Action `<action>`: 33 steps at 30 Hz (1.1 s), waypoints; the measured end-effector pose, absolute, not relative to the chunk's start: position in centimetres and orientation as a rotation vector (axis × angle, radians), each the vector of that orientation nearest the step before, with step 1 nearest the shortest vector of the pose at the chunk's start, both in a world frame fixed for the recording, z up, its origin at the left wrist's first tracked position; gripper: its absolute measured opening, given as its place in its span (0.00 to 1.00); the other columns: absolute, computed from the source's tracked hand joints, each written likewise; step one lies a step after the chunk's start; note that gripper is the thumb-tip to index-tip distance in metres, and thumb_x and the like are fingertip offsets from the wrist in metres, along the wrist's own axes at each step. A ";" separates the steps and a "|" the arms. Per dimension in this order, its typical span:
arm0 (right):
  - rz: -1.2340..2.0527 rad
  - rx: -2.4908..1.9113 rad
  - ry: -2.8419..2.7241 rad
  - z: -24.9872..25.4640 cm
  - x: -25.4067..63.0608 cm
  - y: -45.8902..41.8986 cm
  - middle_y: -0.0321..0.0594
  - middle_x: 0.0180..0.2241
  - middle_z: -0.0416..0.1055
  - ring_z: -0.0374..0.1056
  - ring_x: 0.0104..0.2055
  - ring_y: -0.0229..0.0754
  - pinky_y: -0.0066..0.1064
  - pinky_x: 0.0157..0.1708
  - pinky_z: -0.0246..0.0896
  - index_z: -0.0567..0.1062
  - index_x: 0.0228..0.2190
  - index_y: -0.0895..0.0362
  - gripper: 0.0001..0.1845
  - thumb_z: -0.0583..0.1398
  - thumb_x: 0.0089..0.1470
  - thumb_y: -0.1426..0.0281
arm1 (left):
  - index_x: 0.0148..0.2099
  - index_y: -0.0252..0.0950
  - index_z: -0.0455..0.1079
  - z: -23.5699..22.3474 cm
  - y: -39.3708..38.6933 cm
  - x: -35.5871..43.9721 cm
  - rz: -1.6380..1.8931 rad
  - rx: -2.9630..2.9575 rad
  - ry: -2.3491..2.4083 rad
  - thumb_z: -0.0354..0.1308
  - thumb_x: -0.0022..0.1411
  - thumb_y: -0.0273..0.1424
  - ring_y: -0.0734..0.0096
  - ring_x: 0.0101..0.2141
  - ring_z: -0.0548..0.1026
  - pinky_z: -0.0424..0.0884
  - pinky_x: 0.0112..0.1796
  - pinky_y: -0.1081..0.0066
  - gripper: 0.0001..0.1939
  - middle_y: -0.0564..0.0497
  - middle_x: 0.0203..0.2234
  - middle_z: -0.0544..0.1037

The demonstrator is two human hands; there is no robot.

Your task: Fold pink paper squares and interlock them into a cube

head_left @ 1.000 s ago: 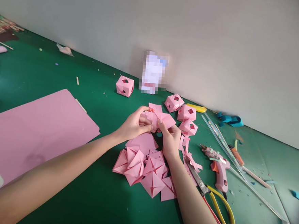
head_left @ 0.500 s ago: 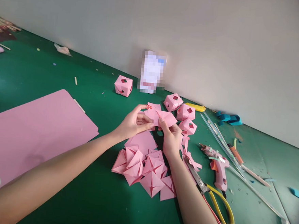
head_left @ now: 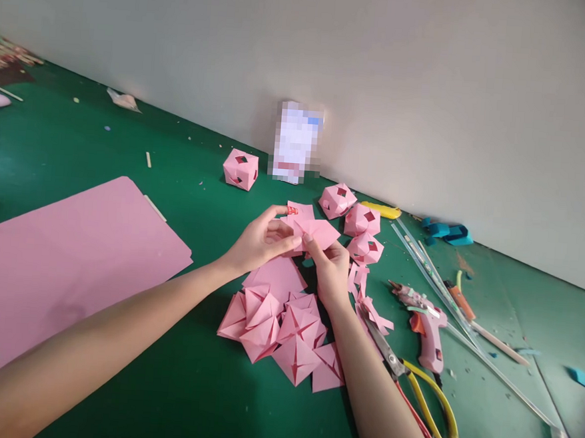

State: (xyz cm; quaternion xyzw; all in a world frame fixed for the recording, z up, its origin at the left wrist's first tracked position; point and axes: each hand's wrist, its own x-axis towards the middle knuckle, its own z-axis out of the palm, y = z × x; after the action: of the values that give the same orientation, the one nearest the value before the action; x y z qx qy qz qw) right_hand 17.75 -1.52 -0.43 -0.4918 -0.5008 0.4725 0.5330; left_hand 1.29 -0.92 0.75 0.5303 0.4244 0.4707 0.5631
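Note:
Both my hands pinch one folded pink paper piece [head_left: 316, 232] above the green table [head_left: 185, 171]. My left hand [head_left: 261, 243] grips its left side, fingers closed round it. My right hand [head_left: 331, 272] holds its lower right edge between thumb and fingers. Just below the hands lies a heap of folded pink paper units [head_left: 280, 325]. Three finished pink paper cubes [head_left: 360, 220] sit to the right of the hands, and another pink cube [head_left: 240, 169] stands alone farther back on the left.
A large pink paper sheet [head_left: 64, 256] covers the left of the table. Right of my right arm lie yellow-handled scissors [head_left: 411, 381], a pink glue gun [head_left: 428, 322], glue sticks [head_left: 448, 290] and blue scraps [head_left: 446, 231]. A grey wall [head_left: 382, 85] borders the table.
My hands have worked the paper piece slightly, its flap now lower and flatter. The view has shifted a little; nothing else has moved.

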 end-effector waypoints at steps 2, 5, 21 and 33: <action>1.163 -1.168 -1.246 -0.2 17.6 -1.7 0.38 0.27 0.75 0.68 0.31 0.41 0.31 0.32 0.63 0.78 0.28 0.57 0.14 0.67 0.50 0.58 | 0.52 0.37 0.64 0.8 -0.7 1.2 1.178 1.139 1.032 0.67 0.55 0.37 0.69 0.38 0.78 0.73 0.37 0.73 0.25 0.49 0.37 0.78; 1.209 -1.185 -1.297 0.0 17.5 -1.9 0.40 0.28 0.76 0.70 0.33 0.44 0.31 0.31 0.64 0.78 0.28 0.58 0.16 0.66 0.50 0.57 | 0.50 0.37 0.66 0.7 -0.4 1.0 1.214 1.002 1.045 0.70 0.50 0.35 0.72 0.32 0.78 0.72 0.35 0.74 0.27 0.53 0.31 0.78; 1.095 -1.215 -1.496 0.2 17.6 -1.7 0.39 0.27 0.74 0.67 0.30 0.41 0.29 0.29 0.61 0.76 0.26 0.59 0.18 0.62 0.55 0.56 | 0.48 0.37 0.66 0.3 -0.5 0.8 1.165 1.071 0.985 0.70 0.52 0.32 0.75 0.28 0.75 0.70 0.30 0.77 0.24 0.55 0.27 0.77; 1.139 -1.315 -1.378 -0.3 17.9 -1.5 0.32 0.19 0.62 0.59 0.23 0.36 0.28 0.25 0.55 0.71 0.24 0.57 0.21 0.58 0.57 0.52 | 0.45 0.36 0.67 0.2 -0.2 1.0 1.317 0.925 1.059 0.71 0.47 0.29 0.77 0.26 0.74 0.68 0.29 0.77 0.24 0.57 0.24 0.76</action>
State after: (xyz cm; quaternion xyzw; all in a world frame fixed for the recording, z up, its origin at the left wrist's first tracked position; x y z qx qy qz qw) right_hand 17.93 -1.50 -0.32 -0.5307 -0.5561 0.4597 0.4447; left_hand 0.98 -0.22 0.17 0.3944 0.4513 0.5611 0.5709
